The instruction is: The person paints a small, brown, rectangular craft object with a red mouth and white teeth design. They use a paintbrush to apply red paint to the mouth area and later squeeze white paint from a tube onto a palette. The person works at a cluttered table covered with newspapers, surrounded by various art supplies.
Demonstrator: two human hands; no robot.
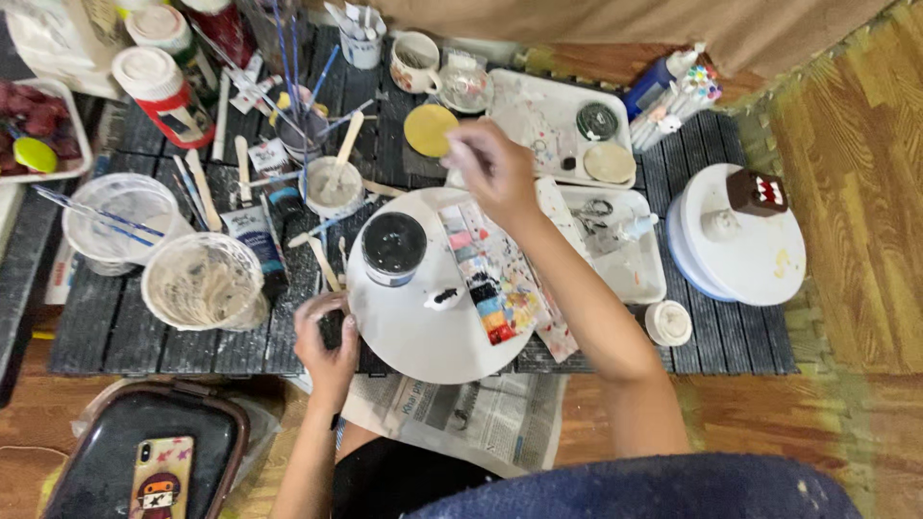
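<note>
A round white palette plate (423, 336) lies on the dark slatted table (125, 327), carrying an open jar of black paint (393, 247), a black paint blob and a strip of coloured paints (486, 279). My left hand (325, 341) grips the plate's left rim. My right hand (492, 168) is raised over the plate's far edge with fingers pinched together; it is blurred and what it holds cannot be made out. A yellow disc (429, 130) lies just beyond it.
Two clear plastic cups (204, 282) stand at left, with brushes, paint tubes and sticks around them. White trays (553, 120) sit at the back. A white turntable (735, 245) with a small brown figure is at right. A phone (161, 478) lies on a dark container near me.
</note>
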